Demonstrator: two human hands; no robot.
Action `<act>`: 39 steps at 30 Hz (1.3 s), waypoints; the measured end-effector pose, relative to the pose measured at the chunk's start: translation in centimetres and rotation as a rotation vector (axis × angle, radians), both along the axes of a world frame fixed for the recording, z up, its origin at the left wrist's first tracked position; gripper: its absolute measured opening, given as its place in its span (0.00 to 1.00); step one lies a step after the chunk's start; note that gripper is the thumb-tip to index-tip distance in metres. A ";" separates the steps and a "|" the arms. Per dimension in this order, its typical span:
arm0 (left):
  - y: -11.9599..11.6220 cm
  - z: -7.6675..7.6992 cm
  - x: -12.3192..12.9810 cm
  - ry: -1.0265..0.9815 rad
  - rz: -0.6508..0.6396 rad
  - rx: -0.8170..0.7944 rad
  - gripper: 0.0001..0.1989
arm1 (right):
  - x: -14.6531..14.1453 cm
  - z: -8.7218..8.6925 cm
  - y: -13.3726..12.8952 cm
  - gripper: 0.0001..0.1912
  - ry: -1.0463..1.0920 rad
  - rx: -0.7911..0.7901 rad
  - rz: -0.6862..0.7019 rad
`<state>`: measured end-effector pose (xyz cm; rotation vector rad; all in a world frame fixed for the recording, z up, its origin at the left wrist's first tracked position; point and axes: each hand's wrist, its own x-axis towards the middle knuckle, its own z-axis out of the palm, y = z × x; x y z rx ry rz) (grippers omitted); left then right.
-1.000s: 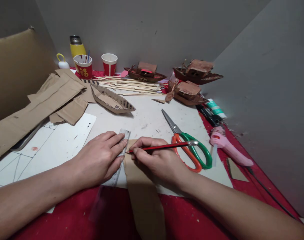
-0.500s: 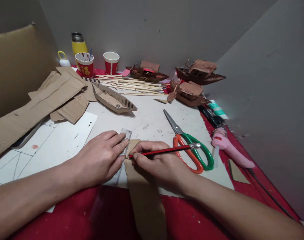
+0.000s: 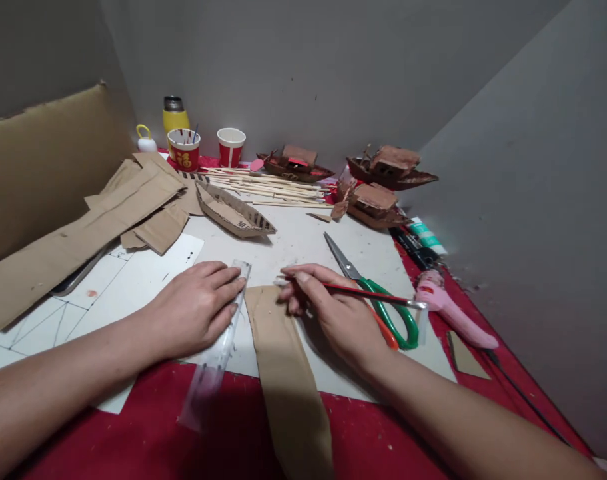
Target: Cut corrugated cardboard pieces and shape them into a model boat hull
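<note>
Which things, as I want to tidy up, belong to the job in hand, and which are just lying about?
In the job:
clear plastic ruler, under the left hand
slim red-and-black pencil, in the right hand
long brown cardboard strip, between them

Seemingly just lying about:
metal scissors with green and orange handles
pink, pistol-shaped glue gun
thin pale wooden sticks
rounded yellow bottle

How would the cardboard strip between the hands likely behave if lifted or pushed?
The cardboard strip looks thin, so it is probably light. Being long and narrow, it may flex if held by one end. Its flat shape should make it slide rather than roll.
</note>
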<state>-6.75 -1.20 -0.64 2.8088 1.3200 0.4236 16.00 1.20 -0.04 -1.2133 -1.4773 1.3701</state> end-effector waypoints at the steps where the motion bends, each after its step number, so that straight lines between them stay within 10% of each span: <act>1: 0.0 0.2 -0.2 0.003 0.023 0.000 0.20 | 0.1 -0.2 0.3 0.16 -0.023 0.045 -0.024; 10: -1.2 2.0 0.9 -0.160 0.221 -0.137 0.18 | 1.1 -1.5 1.3 0.14 -0.499 0.527 0.250; 18: -2.3 2.1 2.1 -0.547 0.306 -0.522 0.24 | 0.7 0.3 0.5 0.15 -0.560 0.475 0.381; 31: -3.8 2.2 2.3 -0.792 0.329 -0.594 0.21 | 1.3 2.0 0.4 0.13 -0.346 0.280 0.559; 39: -4.7 3.9 4.1 -1.267 0.261 -1.012 0.23 | 2.0 5.0 0.5 0.19 0.190 0.252 0.202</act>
